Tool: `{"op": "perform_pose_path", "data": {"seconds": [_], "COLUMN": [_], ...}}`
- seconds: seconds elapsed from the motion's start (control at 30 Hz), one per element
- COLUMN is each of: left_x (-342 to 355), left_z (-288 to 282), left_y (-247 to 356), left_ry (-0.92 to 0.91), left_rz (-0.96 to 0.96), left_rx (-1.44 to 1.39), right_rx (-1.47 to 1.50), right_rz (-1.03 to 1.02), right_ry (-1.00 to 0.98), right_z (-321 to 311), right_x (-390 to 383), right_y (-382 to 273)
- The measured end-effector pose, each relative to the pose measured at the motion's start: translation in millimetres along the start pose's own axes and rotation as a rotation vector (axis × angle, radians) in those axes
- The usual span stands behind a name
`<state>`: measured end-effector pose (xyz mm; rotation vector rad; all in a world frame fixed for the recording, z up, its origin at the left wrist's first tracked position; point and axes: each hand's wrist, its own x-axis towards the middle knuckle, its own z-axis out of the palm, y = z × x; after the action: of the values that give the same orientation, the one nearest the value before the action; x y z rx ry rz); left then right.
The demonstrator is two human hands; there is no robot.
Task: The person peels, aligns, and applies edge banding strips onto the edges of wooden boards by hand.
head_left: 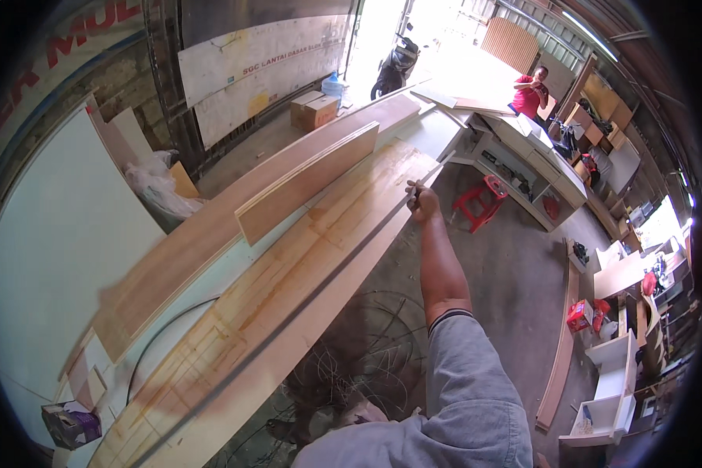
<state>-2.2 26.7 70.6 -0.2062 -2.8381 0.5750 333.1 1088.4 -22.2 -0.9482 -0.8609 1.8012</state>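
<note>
My right hand (423, 201) reaches out over the far right edge of a long wooden board (288, 269), its fingers curled around a long, thin, straight strip (320, 292). The strip looks dark grey along the board and paler past my hand. It runs lengthwise over the board to the lower left. Brown stains and faint lines mark the board's pale surface. My fingers partly hide the strip where they grip it. My left hand is outside the picture.
A narrower plank (308, 183) lies beyond the board, beside a long brown panel (203, 242). A black cable (152, 335) curves by the board. Tangled wire (374, 335) lies below, right of it a red stool (480, 203). A person in red (529, 97) is at the far right.
</note>
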Motion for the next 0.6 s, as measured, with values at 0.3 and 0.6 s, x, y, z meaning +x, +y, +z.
{"op": "perform_pose_path", "data": {"seconds": [0.3, 0.6], "left_x": [-43.4, -79.1], "left_z": [171.8, 231.4], "left_y": [84.9, 116.7], "left_ry": [-0.256, -0.415], "left_rz": [-0.172, -0.327], "left_rx": [-0.283, -0.352], "right_rx": [-0.311, -0.651], "right_rz": [0.128, 0.152], "right_ry": [0.21, 0.605], "right_z": [-58.0, -68.8], "right_x": [55.8, 73.5], "right_y": [136.7, 203.3]}}
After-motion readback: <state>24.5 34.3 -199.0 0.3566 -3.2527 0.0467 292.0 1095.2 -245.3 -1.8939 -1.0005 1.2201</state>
